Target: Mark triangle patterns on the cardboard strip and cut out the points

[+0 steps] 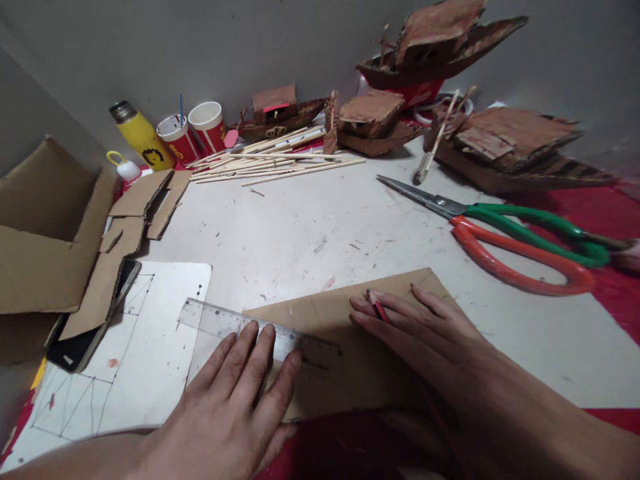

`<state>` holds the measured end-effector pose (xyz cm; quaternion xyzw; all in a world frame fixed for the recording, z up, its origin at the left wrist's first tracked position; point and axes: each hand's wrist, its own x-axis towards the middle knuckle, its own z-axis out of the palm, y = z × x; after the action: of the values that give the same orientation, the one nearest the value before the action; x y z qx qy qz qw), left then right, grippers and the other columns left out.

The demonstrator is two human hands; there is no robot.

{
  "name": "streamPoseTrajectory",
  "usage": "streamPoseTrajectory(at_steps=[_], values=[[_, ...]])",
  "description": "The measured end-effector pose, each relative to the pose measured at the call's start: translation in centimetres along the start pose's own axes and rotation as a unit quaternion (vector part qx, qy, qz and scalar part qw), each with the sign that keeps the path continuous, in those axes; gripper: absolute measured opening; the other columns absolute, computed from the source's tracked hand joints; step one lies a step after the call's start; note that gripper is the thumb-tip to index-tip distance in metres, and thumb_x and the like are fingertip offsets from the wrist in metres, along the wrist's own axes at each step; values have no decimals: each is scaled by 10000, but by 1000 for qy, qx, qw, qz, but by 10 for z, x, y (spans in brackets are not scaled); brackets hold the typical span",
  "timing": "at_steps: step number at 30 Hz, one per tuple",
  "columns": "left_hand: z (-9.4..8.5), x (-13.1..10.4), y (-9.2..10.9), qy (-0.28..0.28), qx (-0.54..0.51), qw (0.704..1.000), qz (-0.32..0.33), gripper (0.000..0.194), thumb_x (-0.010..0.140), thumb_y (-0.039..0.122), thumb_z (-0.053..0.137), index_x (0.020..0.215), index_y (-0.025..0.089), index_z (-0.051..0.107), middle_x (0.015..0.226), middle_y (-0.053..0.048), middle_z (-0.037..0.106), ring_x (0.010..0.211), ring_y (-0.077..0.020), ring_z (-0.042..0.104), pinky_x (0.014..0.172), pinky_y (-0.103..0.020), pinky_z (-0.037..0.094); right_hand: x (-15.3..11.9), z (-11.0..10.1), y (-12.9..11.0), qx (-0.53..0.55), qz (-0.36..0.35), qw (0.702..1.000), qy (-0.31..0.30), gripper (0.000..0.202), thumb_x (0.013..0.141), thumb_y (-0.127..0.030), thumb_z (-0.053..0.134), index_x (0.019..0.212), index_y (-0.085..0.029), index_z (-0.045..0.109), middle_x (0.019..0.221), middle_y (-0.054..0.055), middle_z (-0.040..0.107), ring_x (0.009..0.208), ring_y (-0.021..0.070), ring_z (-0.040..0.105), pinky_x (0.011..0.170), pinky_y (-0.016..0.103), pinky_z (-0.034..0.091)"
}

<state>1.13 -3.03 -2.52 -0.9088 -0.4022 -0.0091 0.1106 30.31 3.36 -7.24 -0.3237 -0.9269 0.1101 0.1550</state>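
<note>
A clear plastic ruler (210, 316) lies across the left part of a flat cardboard piece (330, 303), its left end reaching over a white sheet (170, 333) with pencil-drawn lines. My left hand (235, 393) rests on the ruler, fingers stretched out and pressing it down. Over the right side of the cardboard lies my right hand (430, 340), holding a red pencil (381, 312) between its fingers, the sharpened tip pointing up and away from me. Most of the pencil is hidden under the hand.
Scissors (460, 212) with green and orange handles lie at the right. Brown cardboard boats (375, 123), wooden sticks (280, 160), paper cups (207, 127) and a yellow bottle (140, 137) line the back. At left are a cardboard box (45, 267), cardboard scraps (135, 200) and a phone (75, 353).
</note>
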Motion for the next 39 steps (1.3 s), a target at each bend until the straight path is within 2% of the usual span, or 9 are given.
streamPoseTrajectory(at_steps=[4, 9, 13, 19, 23, 29, 33, 39], values=[[-1, 2, 1, 2, 7, 1000, -3, 426, 1033, 387, 384, 1320, 160, 603, 1303, -161, 669, 1207, -320, 629, 914, -411, 559, -1, 1, 0, -8, -7, 1000, -5, 895, 864, -332, 634, 1597, -203, 138, 1491, 155, 514, 1368, 376, 475, 1151, 647, 319], [1, 3, 1, 7, 17, 1000, 6, 436, 1031, 387, 390, 1324, 133, 589, 1294, -180, 669, 1207, -335, 626, 912, -424, 558, 0, 1, 1, -21, -12, 1000, 7, 891, 860, -337, 620, 1600, -193, 146, 1456, 165, 550, 1317, 401, 525, 1119, 661, 363], [1, 4, 0, 5, 11, 1000, 5, 427, 1031, 369, 393, 1319, 123, 591, 1292, -184, 670, 1202, -339, 632, 899, -424, 568, 1, 1, 0, -24, -12, 1000, -4, 884, 871, -337, 623, 1600, -181, 148, 1477, 168, 526, 1352, 376, 492, 1139, 656, 343], [2, 2, 1, 2, 4, 1000, 3, 418, 1014, 326, 417, 1345, 125, 575, 1320, -196, 649, 1220, -355, 617, 902, -443, 573, 1, -2, -2, 12, 5, 1000, 13, 927, 834, -299, 664, 1603, -192, 158, 1498, 172, 501, 1368, 410, 464, 1116, 693, 345], [0, 2, 2, -2, 6, 1000, -5, 434, 1026, 374, 396, 1335, 138, 588, 1318, -191, 652, 1214, -347, 624, 904, -436, 577, 1, -3, -3, 19, -4, 1000, 9, 935, 834, -301, 669, 1603, -187, 151, 1487, 184, 510, 1356, 427, 474, 1118, 703, 336], [-3, 2, 1, -20, -5, 1000, -10, 454, 1034, 387, 388, 1378, 144, 557, 1362, -186, 623, 1249, -335, 600, 960, -433, 546, -1, 14, 3, 38, 13, 998, 42, 807, 847, -334, 609, 1567, -234, 260, 1446, 139, 564, 1360, 427, 467, 1130, 717, 276], [-1, 1, 2, -25, -2, 1000, -2, 457, 1039, 375, 380, 1387, 133, 548, 1371, -194, 613, 1254, -340, 595, 971, -438, 532, -4, 26, 10, 28, 7, 999, 39, 871, 836, -410, 596, 1589, -264, 184, 1496, 127, 513, 1349, 436, 474, 1117, 718, 276], [4, -6, 5, -22, -10, 999, -21, 498, 1034, 405, 387, 1446, 144, 489, 1433, -212, 551, 1318, -358, 532, 1028, -464, 491, -6, 28, 12, 14, 8, 999, 34, 864, 841, -387, 568, 1593, -264, 161, 1506, 136, 495, 1351, 444, 465, 1100, 722, 286]])
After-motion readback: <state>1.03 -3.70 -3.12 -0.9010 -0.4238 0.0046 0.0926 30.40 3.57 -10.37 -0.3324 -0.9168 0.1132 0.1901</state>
